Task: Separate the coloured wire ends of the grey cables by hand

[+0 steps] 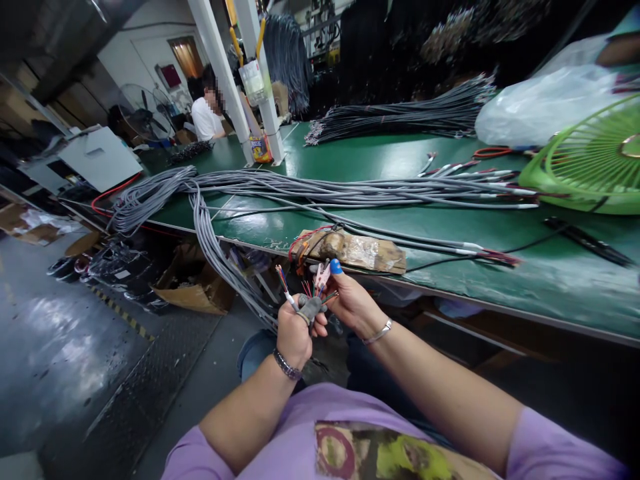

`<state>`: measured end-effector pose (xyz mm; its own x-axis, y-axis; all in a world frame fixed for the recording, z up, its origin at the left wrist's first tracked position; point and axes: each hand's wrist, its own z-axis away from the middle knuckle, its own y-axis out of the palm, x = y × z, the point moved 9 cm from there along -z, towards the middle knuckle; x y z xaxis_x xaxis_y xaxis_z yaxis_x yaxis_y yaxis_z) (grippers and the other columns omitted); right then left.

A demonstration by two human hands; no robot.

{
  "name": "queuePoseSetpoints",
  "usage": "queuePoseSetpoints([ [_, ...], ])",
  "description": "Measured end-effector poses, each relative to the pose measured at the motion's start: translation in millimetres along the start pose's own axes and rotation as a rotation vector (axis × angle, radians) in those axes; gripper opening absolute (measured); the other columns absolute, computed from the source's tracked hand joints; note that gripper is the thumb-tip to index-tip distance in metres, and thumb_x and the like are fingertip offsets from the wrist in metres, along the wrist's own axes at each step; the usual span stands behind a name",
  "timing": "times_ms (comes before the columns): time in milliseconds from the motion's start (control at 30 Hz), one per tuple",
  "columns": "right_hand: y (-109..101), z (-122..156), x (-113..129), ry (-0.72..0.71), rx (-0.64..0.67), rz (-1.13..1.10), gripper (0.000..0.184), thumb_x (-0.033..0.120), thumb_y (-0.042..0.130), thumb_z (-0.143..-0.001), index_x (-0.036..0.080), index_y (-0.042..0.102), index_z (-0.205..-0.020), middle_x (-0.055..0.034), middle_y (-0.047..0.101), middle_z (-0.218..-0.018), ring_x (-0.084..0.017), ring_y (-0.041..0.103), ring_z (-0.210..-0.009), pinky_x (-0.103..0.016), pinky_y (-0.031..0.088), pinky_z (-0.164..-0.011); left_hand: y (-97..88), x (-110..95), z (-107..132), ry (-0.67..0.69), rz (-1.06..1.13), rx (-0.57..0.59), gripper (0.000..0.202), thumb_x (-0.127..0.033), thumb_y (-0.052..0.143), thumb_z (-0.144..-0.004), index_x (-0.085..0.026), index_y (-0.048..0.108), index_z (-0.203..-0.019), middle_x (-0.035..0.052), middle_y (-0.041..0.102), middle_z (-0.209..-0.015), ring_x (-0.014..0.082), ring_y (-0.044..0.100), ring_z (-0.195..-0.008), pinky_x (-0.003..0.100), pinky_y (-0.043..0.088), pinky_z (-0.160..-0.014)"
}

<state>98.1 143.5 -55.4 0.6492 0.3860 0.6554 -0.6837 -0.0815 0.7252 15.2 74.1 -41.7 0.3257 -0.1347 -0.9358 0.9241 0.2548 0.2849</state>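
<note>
My left hand (pixel 295 335) is closed round the end of a grey cable, with a dark grey cover on the thumb (pixel 310 308). Thin coloured wires (pixel 307 289) fan out above that thumb. A white-sleeved cable end (pixel 289 300) with bare coloured cores rises beside the same hand. My right hand (pixel 355 303), a blue cover on its thumb tip, pinches at the fanned wires from the right. A pale pink piece (pixel 321 274) shows by its fingertips; what it is I cannot make out. Both hands are just off the bench's front edge.
Long grey cables (pixel 300 190) run along the green bench (pixel 435 157), some hanging over its front edge. A wrapped wooden block (pixel 360 252) lies near the hands. A green fan (pixel 590 160), plastic bag (pixel 545 103) and dark cable bundle (pixel 400 113) stand farther off. A person (pixel 205 117) sits beyond.
</note>
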Motion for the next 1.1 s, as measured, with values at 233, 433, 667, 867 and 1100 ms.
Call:
queuePoseSetpoints([
  [233,1.5,2.1,3.0,-0.008,-0.026,0.002,0.049,0.062,0.077,-0.056,0.017,0.060,-0.065,0.0000,0.057,-0.057,-0.012,0.046,-0.053,-0.027,0.039,-0.052,-0.4,-0.1,-3.1,0.009,-0.003,0.006,0.034,-0.043,0.069,-0.068,-0.016,0.051,-0.061,-0.0010,0.058,-0.047,0.0065,0.047,-0.032,0.017,0.024,-0.033],
  [433,1.5,4.3,4.2,-0.023,-0.035,0.016,0.047,0.063,0.074,-0.060,0.018,0.059,-0.064,0.0005,0.055,-0.056,-0.012,0.045,-0.052,-0.027,0.039,-0.051,-1.9,-0.3,-3.3,0.025,-0.008,-0.014,0.030,-0.039,0.070,-0.067,-0.016,0.052,-0.062,-0.0017,0.058,-0.047,0.0060,0.047,-0.032,0.017,0.024,-0.034],
  [667,2.2,8.4,-0.2,0.032,0.025,-0.006,0.047,0.066,0.065,-0.068,0.020,0.058,-0.070,0.0011,0.056,-0.060,-0.011,0.046,-0.052,-0.025,0.042,-0.050,-3.7,-2.2,-0.9,0.066,0.018,-0.002,0.029,-0.040,0.072,-0.065,-0.016,0.056,-0.067,-0.0019,0.059,-0.050,0.0064,0.049,-0.035,0.017,0.030,-0.035],
  [867,-5.2,29.1,-7.0,0.154,0.105,0.041,0.041,0.060,0.067,-0.071,0.019,0.065,-0.075,-0.0019,0.064,-0.075,-0.011,0.055,-0.059,-0.026,0.047,-0.060,-6.7,-0.5,5.0,0.083,0.040,0.014,0.028,-0.040,0.071,-0.068,-0.016,0.056,-0.067,-0.0019,0.059,-0.050,0.0069,0.049,-0.036,0.017,0.034,-0.036],
  [1100,5.2,51.7,2.3,0.106,0.213,0.319,0.034,0.045,0.080,-0.062,0.016,0.067,-0.077,0.0010,0.060,-0.067,-0.009,0.049,-0.057,-0.023,0.040,-0.057,-10.5,7.9,12.2,0.087,-0.067,0.035,0.029,-0.040,0.069,-0.072,-0.016,0.055,-0.067,-0.0015,0.061,-0.053,0.0065,0.051,-0.037,0.017,0.033,-0.037],
])
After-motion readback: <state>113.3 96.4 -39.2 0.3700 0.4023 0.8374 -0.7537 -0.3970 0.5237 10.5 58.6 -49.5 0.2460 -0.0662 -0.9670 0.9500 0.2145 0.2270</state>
